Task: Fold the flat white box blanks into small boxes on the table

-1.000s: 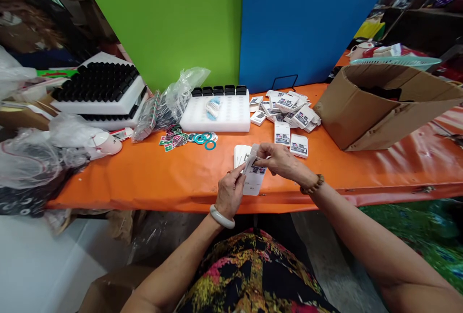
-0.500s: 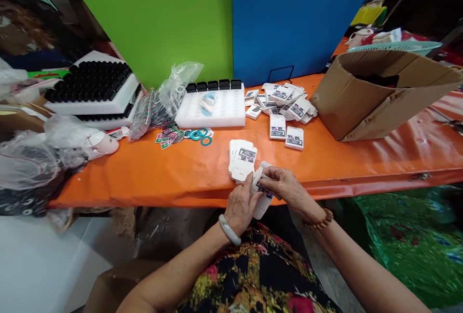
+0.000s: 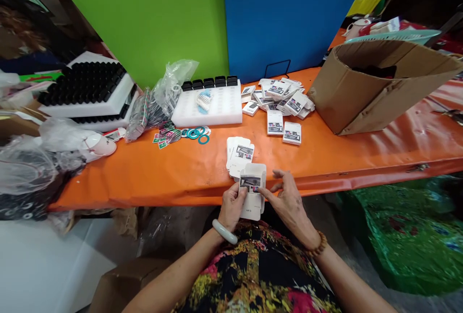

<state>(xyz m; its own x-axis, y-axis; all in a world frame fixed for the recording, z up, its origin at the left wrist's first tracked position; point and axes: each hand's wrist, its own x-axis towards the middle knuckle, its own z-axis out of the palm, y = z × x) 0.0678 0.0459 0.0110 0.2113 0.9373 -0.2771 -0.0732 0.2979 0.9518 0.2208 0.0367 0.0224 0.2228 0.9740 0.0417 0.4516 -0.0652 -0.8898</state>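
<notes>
Gripping a white carton (image 3: pixel 252 197) between thumb and fingers, the left hand (image 3: pixel 231 208) holds it over the tabletop's (image 3: pixel 181 173) front edge, long axis crossing that edge, its lettering too small for me to read. The right hand's (image 3: pixel 290 206) fingers spread loosely, one tip touching it. Two boxes (image 3: pixel 275 123) lie before a heap (image 3: pixel 284 95).

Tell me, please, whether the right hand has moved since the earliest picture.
Yes: the right hand has moved toward the person, from beyond the table edge to overlapping it in view.
</notes>
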